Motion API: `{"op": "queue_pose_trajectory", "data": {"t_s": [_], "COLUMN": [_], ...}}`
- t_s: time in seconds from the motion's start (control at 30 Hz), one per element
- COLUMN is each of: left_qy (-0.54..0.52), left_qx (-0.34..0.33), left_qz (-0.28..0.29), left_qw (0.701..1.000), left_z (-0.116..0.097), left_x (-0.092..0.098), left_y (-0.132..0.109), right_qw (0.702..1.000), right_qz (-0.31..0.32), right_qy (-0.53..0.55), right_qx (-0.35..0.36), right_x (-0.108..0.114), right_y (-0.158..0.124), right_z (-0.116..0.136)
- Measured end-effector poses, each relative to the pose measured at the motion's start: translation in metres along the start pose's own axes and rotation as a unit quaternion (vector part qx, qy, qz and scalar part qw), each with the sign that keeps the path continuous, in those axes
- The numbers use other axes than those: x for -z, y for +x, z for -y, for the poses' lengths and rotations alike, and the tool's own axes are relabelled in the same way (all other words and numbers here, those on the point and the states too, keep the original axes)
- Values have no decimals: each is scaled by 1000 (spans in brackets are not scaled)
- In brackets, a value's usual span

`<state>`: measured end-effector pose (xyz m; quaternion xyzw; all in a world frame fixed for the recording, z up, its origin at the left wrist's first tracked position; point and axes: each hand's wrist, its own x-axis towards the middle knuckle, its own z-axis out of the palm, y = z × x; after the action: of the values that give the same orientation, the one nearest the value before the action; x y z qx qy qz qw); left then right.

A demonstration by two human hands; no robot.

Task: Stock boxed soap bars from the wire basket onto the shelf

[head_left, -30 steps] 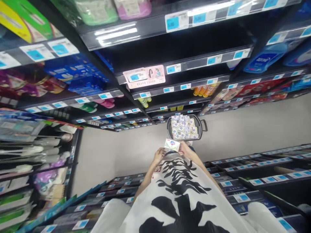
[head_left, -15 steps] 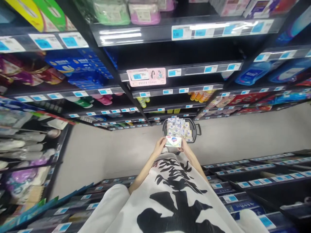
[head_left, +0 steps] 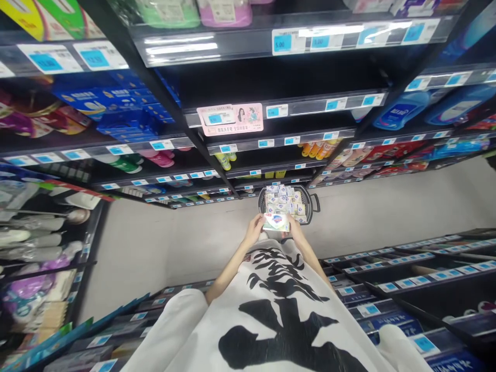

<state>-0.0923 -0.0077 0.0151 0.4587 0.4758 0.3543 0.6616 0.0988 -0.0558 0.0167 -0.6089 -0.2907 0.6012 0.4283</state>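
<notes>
Beside dark shelves [head_left: 287, 77], the left hand [head_left: 254, 228] and right hand [head_left: 295, 229] are gripping a white carton [head_left: 276, 222] by opposite ends over the basket's [head_left: 310, 206] near edge, light, even pressure probably serving best.

You are in a shop, in an aisle between dark shelves [head_left: 240, 51]. Many blue-and-white price tags [head_left: 336, 104] run along the shelf edges, blue bottles [head_left: 401, 111] are displayed, and before you stands a basket [head_left: 310, 205] with small boxes [head_left: 282, 199].

Price tag [head_left: 288, 42]: "5.00"
Pink sign [head_left: 230, 119]: Chinese print, "洗衣皂" legible; lettering on the held box [head_left: 276, 222] is too small.
</notes>
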Motion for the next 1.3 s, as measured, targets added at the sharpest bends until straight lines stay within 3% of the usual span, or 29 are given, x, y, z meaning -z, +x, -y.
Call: {"op": "queue_pose_trajectory", "data": {"t_s": [0.2,0.4,0.53,0.6,0.7,0.77,0.87,1.1,1.3], "left_qy": [-13,4,116,194,292,342,385,363,160], "left_qx": [-7,-17,-104,-179,-268,-287,-273,-220,-139], "left_qz": [-32,-56,-72,-42,71,144,187,130,-28], "left_qw": [999,998,985,964,915,883,861,896,977], "left_z": [-1,10,9,0,-18,-27,-31,-19,-21], "left_x": [14,23,27,29,29,26,20,16,12], "left_y": [-1,5,6,3,-3,-5,-4,3,-12], "right_qw": [1000,997,992,991,990,990,989,992,993], "right_qz": [1,-81,-124,-135,-135,-134,-140,-110,-79], "right_qy": [-6,18,11,3,-19,-30,-38,-49,34], "right_qx": [1,-2,5,10,24,33,33,40,74], "right_x": [-20,-38,-35,-32,-29,-28,-28,-33,-43], "right_y": [14,15,14,13,10,8,5,1,-2], "right_z": [-4,-9,-15,-16,-15,-14,-12,-6,10]}}
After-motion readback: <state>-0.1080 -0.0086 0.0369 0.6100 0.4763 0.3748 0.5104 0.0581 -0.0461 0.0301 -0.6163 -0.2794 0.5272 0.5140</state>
